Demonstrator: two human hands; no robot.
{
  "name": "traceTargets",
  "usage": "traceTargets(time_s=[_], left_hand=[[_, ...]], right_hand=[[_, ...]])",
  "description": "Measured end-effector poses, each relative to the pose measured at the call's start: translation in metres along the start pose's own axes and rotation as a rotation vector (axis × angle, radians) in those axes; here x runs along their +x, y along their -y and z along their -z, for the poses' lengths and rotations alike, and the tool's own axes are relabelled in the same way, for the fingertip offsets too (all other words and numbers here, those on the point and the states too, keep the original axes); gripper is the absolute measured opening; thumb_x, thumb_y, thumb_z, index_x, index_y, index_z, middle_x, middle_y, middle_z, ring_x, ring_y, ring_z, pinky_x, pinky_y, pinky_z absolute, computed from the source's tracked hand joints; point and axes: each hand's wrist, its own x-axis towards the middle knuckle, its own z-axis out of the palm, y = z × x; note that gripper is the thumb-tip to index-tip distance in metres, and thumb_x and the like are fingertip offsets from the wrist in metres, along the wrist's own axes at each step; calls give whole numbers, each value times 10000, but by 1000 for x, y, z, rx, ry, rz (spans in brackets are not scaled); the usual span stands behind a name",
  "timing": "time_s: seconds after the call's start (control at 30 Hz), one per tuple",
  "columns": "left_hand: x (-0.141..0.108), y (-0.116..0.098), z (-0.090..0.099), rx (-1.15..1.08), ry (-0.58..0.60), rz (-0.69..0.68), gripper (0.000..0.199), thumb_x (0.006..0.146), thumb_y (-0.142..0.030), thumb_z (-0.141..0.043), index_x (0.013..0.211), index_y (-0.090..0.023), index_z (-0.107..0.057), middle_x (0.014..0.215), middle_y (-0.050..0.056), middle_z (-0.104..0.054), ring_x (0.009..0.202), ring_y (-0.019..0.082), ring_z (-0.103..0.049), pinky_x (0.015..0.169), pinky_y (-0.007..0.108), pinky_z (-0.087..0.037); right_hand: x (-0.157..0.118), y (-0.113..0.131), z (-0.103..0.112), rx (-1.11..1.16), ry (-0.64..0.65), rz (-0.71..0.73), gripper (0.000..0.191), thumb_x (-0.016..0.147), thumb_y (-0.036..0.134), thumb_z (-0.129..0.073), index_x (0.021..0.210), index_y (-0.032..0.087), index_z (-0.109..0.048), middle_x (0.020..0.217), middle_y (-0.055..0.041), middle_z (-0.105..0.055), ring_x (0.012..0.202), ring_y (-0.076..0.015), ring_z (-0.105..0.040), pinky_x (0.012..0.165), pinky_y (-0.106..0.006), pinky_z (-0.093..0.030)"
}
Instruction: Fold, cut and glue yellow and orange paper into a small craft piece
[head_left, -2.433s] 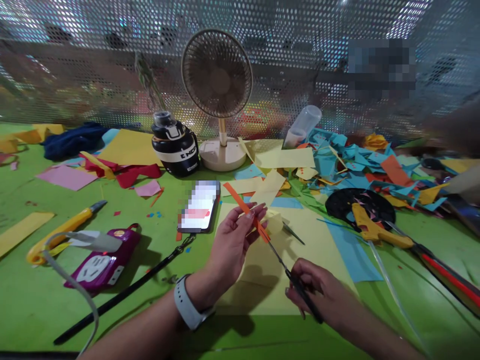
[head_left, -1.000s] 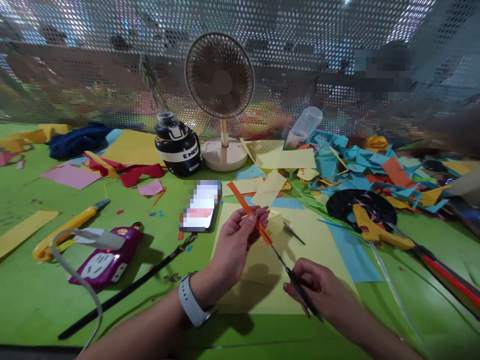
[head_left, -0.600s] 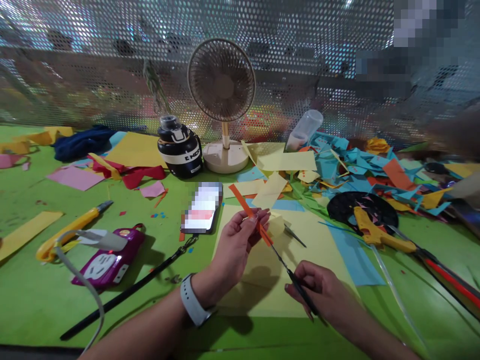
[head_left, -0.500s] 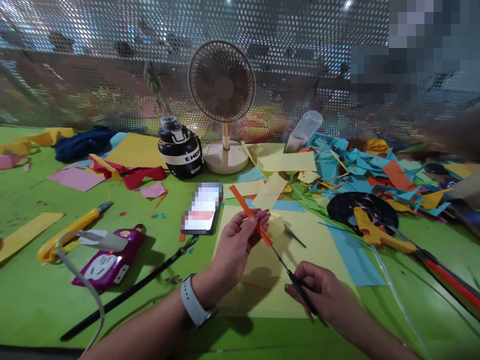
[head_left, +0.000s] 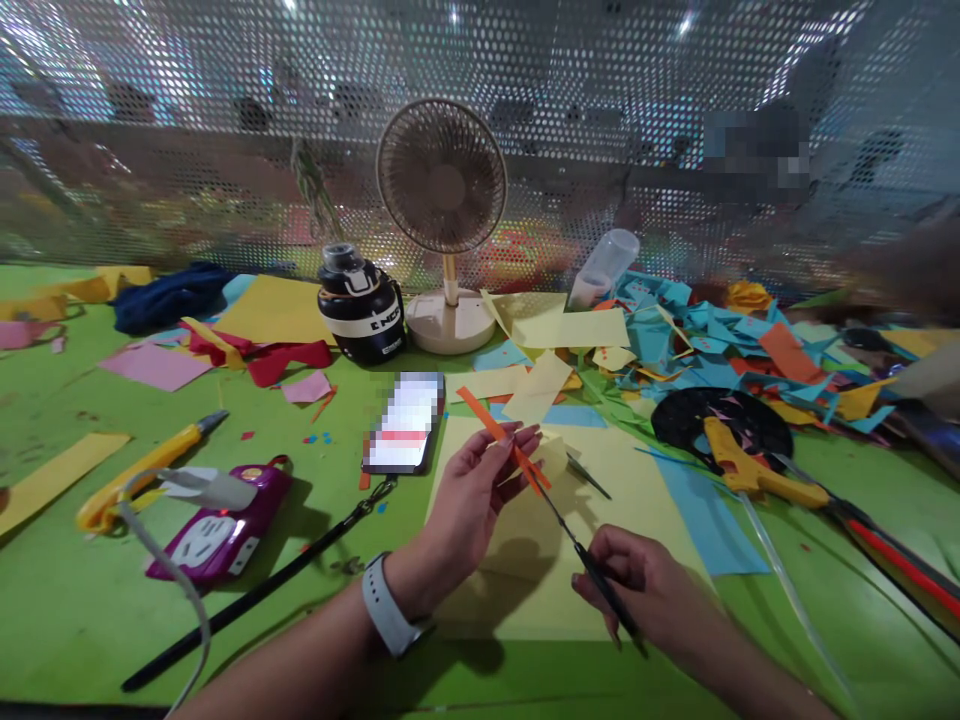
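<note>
Between the thumb and fingers of my left hand (head_left: 480, 475) an orange paper strip (head_left: 482, 412) is pinched, its far end pointing up and left. My right hand (head_left: 637, 575) is closed on the dark handles of a pair of scissors (head_left: 592, 565). The scissor blades reach the strip's near end, which looks split into narrow pieces just below my left fingers. Beneath both hands lies a pale yellow paper sheet (head_left: 637, 500), partly in shadow. A thin dark pointed tool (head_left: 589, 475) is on that sheet, right of my left hand.
A phone (head_left: 405, 420), a purple power socket (head_left: 217, 520) and a yellow cutter knife (head_left: 146, 470) lie to the left. Behind stand a black bottle (head_left: 360, 310) and a fan (head_left: 442, 185). Rightward are a yellow glue gun (head_left: 757, 470) and piled blue paper scraps (head_left: 675, 325).
The near end of the orange strip now shows a more visible split at the blades. Both hands stay almost in place; the whole view has shifted slightly.
</note>
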Motion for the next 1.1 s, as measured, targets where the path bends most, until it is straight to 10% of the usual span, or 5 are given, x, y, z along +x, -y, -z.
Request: traceTargets(time_s=[1.1], left_hand=[[-8,4,-1,67,68,49,206,834,-246,-660,1018,-156,-646,1087,133,-713,1033,232,-655,794,317,-538]], right_hand=[[-1,2,-2,-16,-15,38,492,583,535,-794,657,194,-447,485,88,-461,438,-57,-393,408,-175,-323]])
